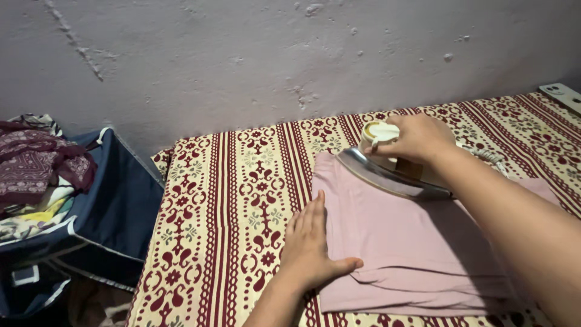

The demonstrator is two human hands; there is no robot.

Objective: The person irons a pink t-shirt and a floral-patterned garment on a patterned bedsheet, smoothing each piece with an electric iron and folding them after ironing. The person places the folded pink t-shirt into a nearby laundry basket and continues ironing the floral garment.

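Left hand (311,245) flat on pink cloth (411,242), right hand (417,138) gripping iron (390,169).

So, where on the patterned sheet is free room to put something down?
Free: the patterned sheet between its left edge and the pink cloth, and the strip behind the iron toward the wall. Crowded: the pink cloth, under the left hand and right hand.

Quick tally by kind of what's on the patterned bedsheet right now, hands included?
Hands: 2, left hand flat on the cloth edge, right hand gripping the iron
Irons: 1, clothes iron
Folded garments: 1, pink cloth
Total: 4, all on the patterned sheet
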